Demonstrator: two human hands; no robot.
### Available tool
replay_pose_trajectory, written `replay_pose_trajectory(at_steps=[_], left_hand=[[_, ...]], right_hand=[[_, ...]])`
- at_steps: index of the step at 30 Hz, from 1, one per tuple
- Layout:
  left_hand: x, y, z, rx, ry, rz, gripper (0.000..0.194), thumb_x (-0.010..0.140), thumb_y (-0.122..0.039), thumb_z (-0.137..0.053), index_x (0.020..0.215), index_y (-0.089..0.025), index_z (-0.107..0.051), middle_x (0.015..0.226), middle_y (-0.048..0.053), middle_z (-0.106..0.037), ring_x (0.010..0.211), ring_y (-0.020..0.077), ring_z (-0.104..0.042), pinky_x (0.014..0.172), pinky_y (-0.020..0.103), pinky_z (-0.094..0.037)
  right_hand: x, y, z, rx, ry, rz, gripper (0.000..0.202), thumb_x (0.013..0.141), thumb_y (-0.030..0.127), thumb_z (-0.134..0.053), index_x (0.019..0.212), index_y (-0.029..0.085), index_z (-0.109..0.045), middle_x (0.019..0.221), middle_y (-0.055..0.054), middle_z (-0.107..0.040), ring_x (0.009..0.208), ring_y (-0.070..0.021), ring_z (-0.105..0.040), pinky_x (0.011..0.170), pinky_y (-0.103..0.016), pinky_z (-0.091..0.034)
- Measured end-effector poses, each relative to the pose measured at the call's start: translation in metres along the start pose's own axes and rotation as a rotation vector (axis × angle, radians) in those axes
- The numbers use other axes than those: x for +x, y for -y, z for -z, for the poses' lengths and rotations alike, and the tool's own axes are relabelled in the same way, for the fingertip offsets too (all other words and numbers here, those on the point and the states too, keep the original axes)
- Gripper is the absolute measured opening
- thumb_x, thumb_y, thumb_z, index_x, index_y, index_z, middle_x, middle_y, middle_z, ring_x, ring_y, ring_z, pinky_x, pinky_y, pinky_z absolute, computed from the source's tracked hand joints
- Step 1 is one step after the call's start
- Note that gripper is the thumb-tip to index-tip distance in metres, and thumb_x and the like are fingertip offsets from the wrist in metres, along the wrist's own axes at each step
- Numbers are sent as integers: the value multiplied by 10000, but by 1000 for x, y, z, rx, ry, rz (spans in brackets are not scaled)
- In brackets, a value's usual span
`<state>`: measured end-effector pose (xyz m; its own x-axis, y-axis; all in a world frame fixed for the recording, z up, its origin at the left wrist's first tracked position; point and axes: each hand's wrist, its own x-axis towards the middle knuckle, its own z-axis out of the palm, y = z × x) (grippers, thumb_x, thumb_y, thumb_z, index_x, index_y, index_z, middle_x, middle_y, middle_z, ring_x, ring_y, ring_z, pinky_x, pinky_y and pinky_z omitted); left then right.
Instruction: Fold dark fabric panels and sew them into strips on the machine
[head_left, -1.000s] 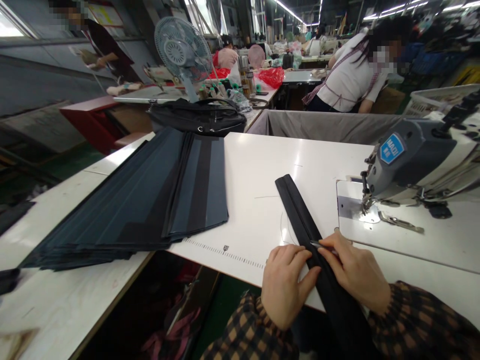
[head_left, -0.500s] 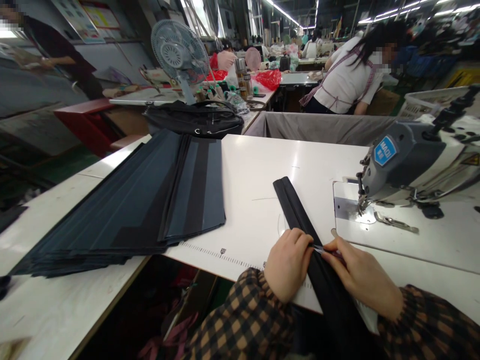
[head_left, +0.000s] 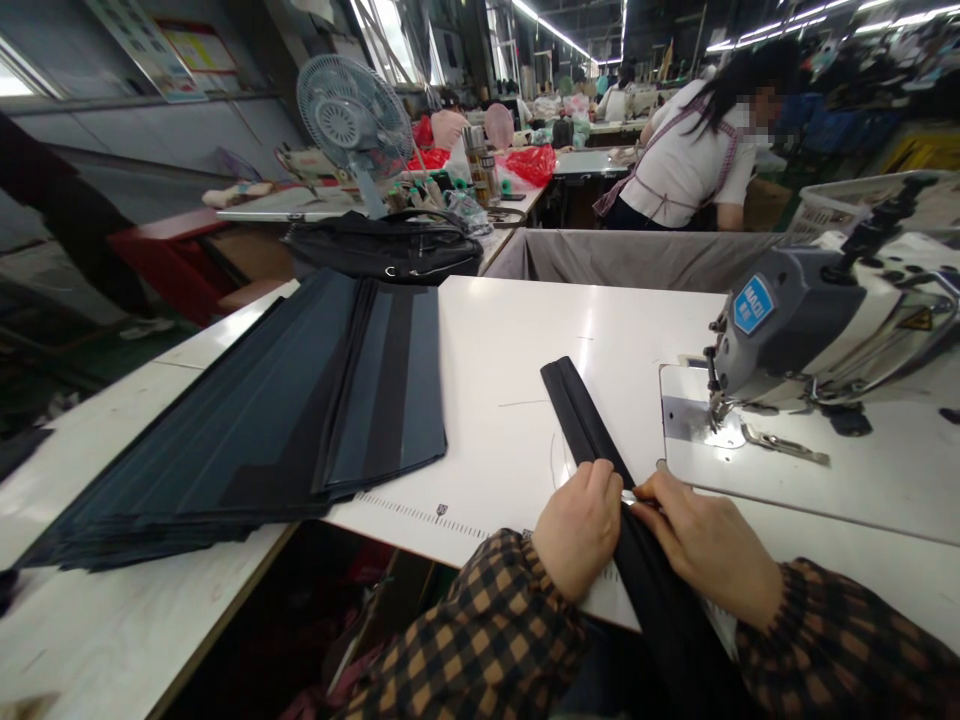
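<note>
A long, folded black fabric strip (head_left: 581, 405) lies slantwise over the white table and runs down off its near edge. My left hand (head_left: 581, 530) is closed on the strip, its thumb and fingertips pinched at the left side. Across from it, my right hand (head_left: 709, 540) is closed in a pinch around a small shiny metal tool (head_left: 628, 496), whose tip meets the strip beside my left fingertips. Most of the tool is hidden by my fingers, so its exact kind is unclear.
A sewing machine (head_left: 787, 320) stands at the right. Left lies a stack of dark blue-black panels (head_left: 285, 400), with a black bag (head_left: 382, 245) and a fan (head_left: 352, 115) behind. A grey cloth-lined bin (head_left: 637, 260) borders the far table edge. A co-worker (head_left: 675, 165) bends beyond it.
The view has shifted slightly. My hands stay at the same place on the strip, and less of the metal tool shows between them. The person at far left has moved mostly out of view.
</note>
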<state>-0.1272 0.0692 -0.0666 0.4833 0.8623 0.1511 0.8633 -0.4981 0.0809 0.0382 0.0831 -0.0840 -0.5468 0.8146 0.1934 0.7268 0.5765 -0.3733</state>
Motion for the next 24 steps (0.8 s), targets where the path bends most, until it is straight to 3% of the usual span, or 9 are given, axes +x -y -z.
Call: replay_pose_trajectory(at_steps=[5, 8, 12, 14, 18, 21, 24], left_hand=[[3, -1, -1, -33, 7, -30, 133, 826, -86, -364, 824, -152, -479, 859, 64, -481, 776, 196, -472, 667, 321, -453], [2, 5, 2, -201, -45, 19, 129, 835, -91, -352, 829, -162, -460, 884, 60, -478, 794, 182, -476, 684, 308, -450], [-15, 17, 15, -507, -313, 366, 127, 864, -126, -326, 811, -190, -422, 841, 28, -454, 777, 152, -477, 697, 296, -430], [-28, 14, 20, -610, -364, 520, 128, 872, -143, -322, 793, -198, -407, 796, 10, -435, 736, 141, -471, 674, 294, -421], [-43, -15, 18, -781, -224, 485, 139, 879, -143, -298, 792, -200, -391, 823, 19, -431, 741, 139, -460, 677, 295, -418], [-39, -38, 13, -825, -182, 440, 144, 879, -135, -279, 812, -196, -391, 881, 37, -435, 783, 147, -460, 718, 310, -418], [-31, -49, 10, -809, -125, 413, 159, 877, -134, -266, 819, -193, -402, 904, 46, -443, 800, 157, -468, 734, 321, -422]], right_hand=[[3, 6, -3, -96, -10, 19, 218, 905, 306, -298, 850, 192, -475, 757, -29, -582, 624, -151, -581, 511, -267, -372], [2, 6, -2, -46, -17, -13, 225, 901, 320, -310, 837, 196, -487, 750, -24, -594, 617, -151, -584, 504, -264, -376], [-10, -11, 2, 257, -54, -241, 197, 858, 394, -408, 893, 223, -498, 794, -1, -622, 633, -137, -599, 549, -247, -443], [-19, -23, 4, 413, -60, -355, 227, 822, 432, -457, 915, 229, -499, 845, -5, -632, 624, -135, -603, 555, -247, -470], [-34, -39, 7, 503, -29, -458, 331, 750, 461, -541, 987, 232, -509, 954, -29, -633, 726, -162, -622, 633, -272, -504], [-40, -36, 10, 482, -22, -500, 483, 669, 477, -617, 1065, 230, -491, 1027, -46, -616, 897, -197, -595, 739, -297, -495], [-40, -30, 12, 529, 9, -514, 518, 674, 483, -604, 1104, 225, -473, 1059, -52, -605, 974, -202, -563, 814, -311, -467]])
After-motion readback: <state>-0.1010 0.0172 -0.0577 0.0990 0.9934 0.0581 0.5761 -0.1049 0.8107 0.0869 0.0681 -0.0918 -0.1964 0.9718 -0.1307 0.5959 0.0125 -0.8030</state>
